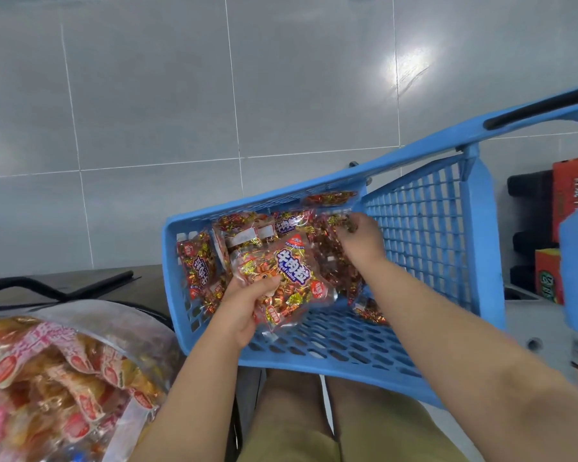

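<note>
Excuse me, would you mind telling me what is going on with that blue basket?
A person is sorting through snack bags in a blue plastic basket. Their left hand grips a bag of beef cubes at the near side. Their right hand reaches further in, fingers curled on a second bag. Several more such bags lie in the basket. A large clear sack of snack packets sits to the left, outside it.

White characters 牛肉粒 stood on a purple label on the front snack bag point(287, 278), the same three ran sideways on the left snack bag point(199, 265) in the blue basket point(414, 228), and print on the red boxes point(573, 195) was unreadable.
</note>
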Demonstrator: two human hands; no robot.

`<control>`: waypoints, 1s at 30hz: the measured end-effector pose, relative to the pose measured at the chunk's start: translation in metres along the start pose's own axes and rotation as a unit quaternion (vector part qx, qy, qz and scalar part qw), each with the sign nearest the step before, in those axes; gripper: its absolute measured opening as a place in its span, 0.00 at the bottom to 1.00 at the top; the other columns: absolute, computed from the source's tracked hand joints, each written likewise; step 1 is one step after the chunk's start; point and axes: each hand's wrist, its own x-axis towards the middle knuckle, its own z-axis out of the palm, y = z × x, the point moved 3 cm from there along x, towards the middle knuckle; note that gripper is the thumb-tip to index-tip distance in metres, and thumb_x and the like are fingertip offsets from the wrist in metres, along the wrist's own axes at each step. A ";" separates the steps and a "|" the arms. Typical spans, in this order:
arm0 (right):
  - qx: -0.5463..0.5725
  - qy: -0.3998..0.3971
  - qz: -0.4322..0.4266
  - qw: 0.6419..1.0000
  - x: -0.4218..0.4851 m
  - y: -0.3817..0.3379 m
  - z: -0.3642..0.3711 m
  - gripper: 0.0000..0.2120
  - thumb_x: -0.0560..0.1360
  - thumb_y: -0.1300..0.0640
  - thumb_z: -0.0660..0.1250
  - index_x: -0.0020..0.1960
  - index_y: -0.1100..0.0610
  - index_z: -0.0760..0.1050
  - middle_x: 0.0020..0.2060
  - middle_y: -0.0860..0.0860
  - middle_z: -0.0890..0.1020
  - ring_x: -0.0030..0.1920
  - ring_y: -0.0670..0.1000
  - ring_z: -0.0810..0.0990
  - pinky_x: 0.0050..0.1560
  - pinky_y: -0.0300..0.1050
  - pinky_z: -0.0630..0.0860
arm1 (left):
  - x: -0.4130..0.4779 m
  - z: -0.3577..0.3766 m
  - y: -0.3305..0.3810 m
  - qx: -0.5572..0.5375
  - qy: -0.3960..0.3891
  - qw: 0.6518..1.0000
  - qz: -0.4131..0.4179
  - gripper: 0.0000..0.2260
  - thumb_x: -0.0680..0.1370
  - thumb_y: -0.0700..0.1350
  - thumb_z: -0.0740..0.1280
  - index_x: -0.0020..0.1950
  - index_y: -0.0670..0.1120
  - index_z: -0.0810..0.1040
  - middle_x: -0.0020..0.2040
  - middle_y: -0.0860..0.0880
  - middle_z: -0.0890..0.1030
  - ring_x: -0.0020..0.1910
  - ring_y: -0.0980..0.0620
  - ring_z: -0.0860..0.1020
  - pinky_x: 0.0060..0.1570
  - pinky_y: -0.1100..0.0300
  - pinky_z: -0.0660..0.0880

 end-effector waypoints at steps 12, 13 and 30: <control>-0.252 -0.113 0.054 0.960 0.037 0.035 0.033 0.36 0.78 0.41 0.56 0.77 0.55 0.43 0.74 0.59 0.58 0.73 0.63 0.56 0.71 0.56 0.57 | 0.009 -0.028 -0.009 -0.029 0.044 0.999 0.009 0.23 0.65 0.40 0.74 0.59 0.49 0.76 0.50 0.47 0.85 0.49 0.48 0.84 0.42 0.54 0.81; -0.217 -0.116 0.047 0.968 0.033 0.033 0.029 0.34 0.79 0.43 0.55 0.77 0.54 0.44 0.74 0.59 0.60 0.72 0.62 0.59 0.71 0.56 0.59 | 0.009 -0.029 -0.010 -0.033 0.046 0.998 0.013 0.22 0.66 0.39 0.74 0.59 0.49 0.76 0.51 0.47 0.85 0.49 0.47 0.84 0.41 0.55 0.81; 0.034 -0.403 -0.161 0.900 -0.197 -0.094 -0.054 0.28 0.68 0.23 0.47 0.67 0.24 0.51 0.74 0.39 0.54 0.71 0.43 0.54 0.71 0.55 0.59 | -0.113 -0.019 0.025 0.011 0.051 0.988 0.145 0.33 0.67 0.38 0.77 0.69 0.44 0.70 0.61 0.41 0.79 0.59 0.40 0.79 0.61 0.40 0.74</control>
